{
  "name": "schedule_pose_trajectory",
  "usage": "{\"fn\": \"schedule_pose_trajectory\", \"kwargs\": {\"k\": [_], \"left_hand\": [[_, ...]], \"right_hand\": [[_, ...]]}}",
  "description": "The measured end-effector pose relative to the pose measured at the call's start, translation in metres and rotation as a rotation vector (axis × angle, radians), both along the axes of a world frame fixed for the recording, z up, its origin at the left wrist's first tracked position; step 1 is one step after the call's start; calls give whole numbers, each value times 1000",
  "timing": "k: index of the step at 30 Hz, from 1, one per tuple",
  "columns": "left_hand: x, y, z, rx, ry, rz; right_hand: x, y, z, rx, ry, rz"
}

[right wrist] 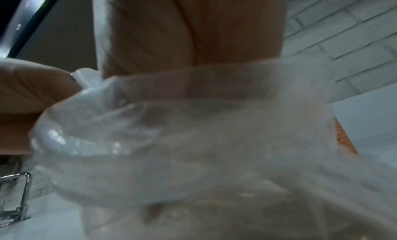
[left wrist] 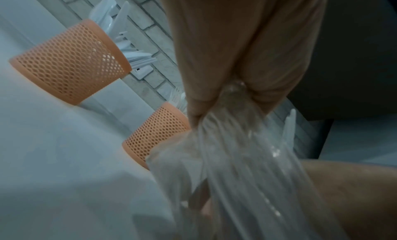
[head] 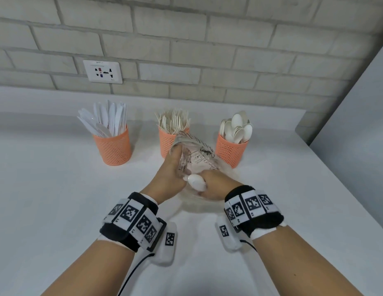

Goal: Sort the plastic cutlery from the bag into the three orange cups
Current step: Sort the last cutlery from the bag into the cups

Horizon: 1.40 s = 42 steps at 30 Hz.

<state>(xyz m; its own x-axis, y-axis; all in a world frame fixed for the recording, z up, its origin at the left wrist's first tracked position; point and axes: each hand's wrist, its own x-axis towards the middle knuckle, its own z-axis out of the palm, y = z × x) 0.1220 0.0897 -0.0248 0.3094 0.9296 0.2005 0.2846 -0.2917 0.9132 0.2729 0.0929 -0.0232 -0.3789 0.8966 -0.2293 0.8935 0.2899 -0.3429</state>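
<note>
Three orange mesh cups stand in a row near the wall: the left cup (head: 114, 147) (left wrist: 71, 63) holds knives, the middle cup (head: 168, 144) (left wrist: 156, 135) forks, the right cup (head: 230, 151) (right wrist: 343, 138) spoons. In front of the middle cup, both hands meet on a crumpled clear plastic bag (head: 195, 155) (left wrist: 247, 158) (right wrist: 193, 142). My left hand (head: 171, 169) (left wrist: 236, 57) pinches the bunched film. My right hand (head: 212, 186) (right wrist: 193, 31) is curled around a white spoon (head: 195, 182), whose bowl sticks out towards me, with bag film over the fingers. The spoon's handle is hidden.
The white table (head: 58, 189) runs to a brick wall with a socket plate (head: 102, 71). A grey panel (head: 357, 124) rises along the right side. Bare tabletop lies left of the hands and in front of them.
</note>
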Motion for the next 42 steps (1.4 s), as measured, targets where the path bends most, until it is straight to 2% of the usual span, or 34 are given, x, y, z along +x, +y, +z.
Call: {"fn": "schedule_pose_trajectory", "kwargs": {"k": [5,10,14,16,18,22,26,29,31,32,34,39,40,42], "left_hand": [[0,-7,-1,-27,84,6],[-1,-5,1,-24,51,6],[-4,-5,2,-8,37,21],[-9,-3,2,-15,81,43],[-15,0,2,-65,167,81],[-21,5,2,-123,370,175],[-20,7,-3,-158,479,235],[-19,6,-7,-262,617,236],[-20,6,-5,-385,686,185],[-23,6,-4,-431,655,160],[-30,4,5,-462,447,139],[-27,-5,41,-170,-194,227],[-23,-8,49,-142,-234,206],[-11,-15,61,-151,-153,40]], "right_hand": [[0,1,-10,31,-132,-40],[-3,3,-9,4,-214,-41],[0,3,-9,51,-200,-98],[3,3,-6,47,-134,-111],[8,5,2,9,36,-131],[20,8,24,-70,584,-160],[22,1,37,-21,1153,-325],[22,1,41,-56,1604,-471],[24,1,41,-101,1777,-568],[24,0,39,-119,1808,-612],[24,-2,37,-122,1817,-678],[21,-6,34,-145,1740,-726],[18,-7,35,-173,1685,-692],[7,-11,40,-232,1546,-571]]}}
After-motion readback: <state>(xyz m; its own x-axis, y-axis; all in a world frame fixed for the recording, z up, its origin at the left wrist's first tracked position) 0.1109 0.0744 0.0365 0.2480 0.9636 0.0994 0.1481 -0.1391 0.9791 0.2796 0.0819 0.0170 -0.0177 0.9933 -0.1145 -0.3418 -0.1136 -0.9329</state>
